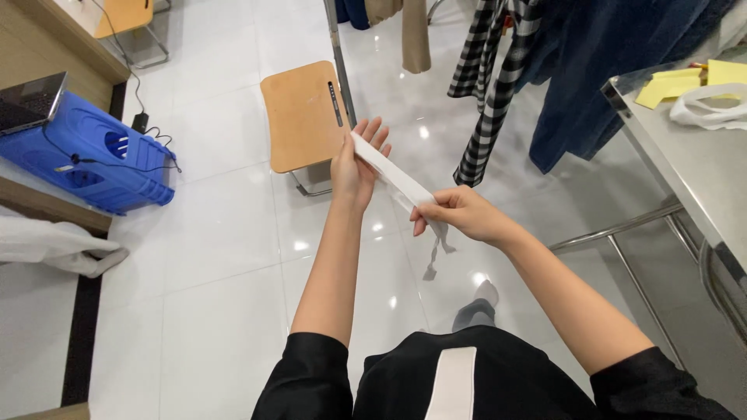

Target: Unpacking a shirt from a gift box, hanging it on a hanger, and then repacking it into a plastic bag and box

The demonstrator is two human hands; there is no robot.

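Glossy floor tiles [233, 257], matt wooden stool [303, 117], brushed steel table [685, 163].

Stool: a tan wooden square-topped stool [303, 117] stands on the glossy white tiled floor [218, 257].
Left: an overturned blue plastic crate [93, 159] bears a dark laptop [31, 101].
Rack: a black-and-white checked shirt [490, 85] hangs beside a dark blue garment [599, 70].
Right: yellow sheets [685, 84] lie on a steel table [692, 171].
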